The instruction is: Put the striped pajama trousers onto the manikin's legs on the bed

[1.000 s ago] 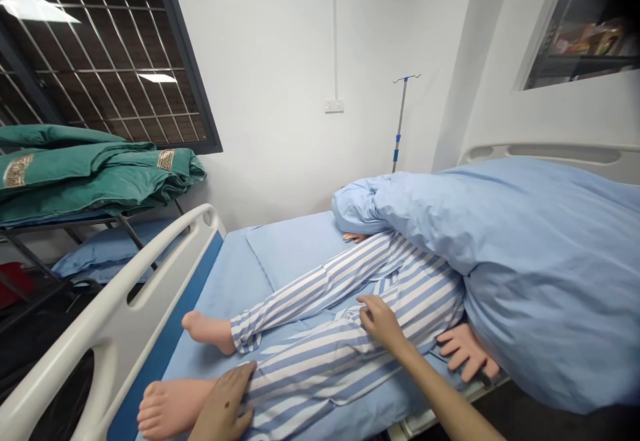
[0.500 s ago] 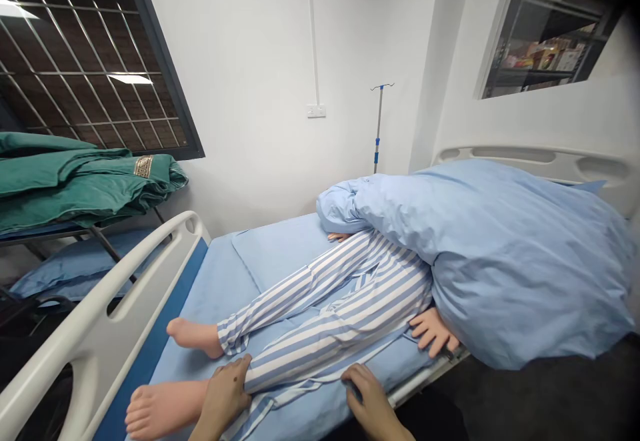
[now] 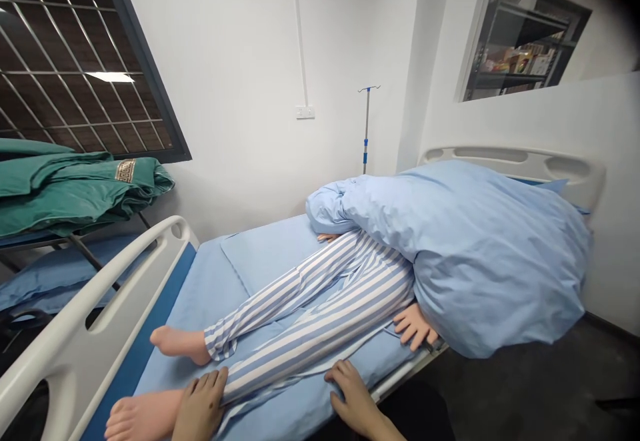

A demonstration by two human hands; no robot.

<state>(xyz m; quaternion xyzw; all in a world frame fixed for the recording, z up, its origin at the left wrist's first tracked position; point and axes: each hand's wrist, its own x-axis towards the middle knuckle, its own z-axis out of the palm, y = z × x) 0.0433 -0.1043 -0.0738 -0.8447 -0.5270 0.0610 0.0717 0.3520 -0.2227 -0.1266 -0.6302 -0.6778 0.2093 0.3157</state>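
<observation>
A manikin in blue-and-white striped trousers lies on the bed, its bare feet toward the left. My left hand is closed over the ankle of the manikin's near leg, at the trouser hem, just above the near foot. The underside of that grip is hidden. On the light blue sheet at the bed's near edge rests my right hand, its thumb apart from the slightly bent fingers and nothing seen in it. The manikin's hand lies palm down farther right, clear of mine.
A bulky blue quilt covers the manikin's upper body and overhangs the near edge. The footboard rises at left, the headboard at far right. Beyond stand an IV pole and folded green covers under a barred window.
The view has turned slightly right, so everything sits farther left. The trouser cloth between the legs looks smoother. Both hands keep nearly the same places, at the ankle and the bed edge.
</observation>
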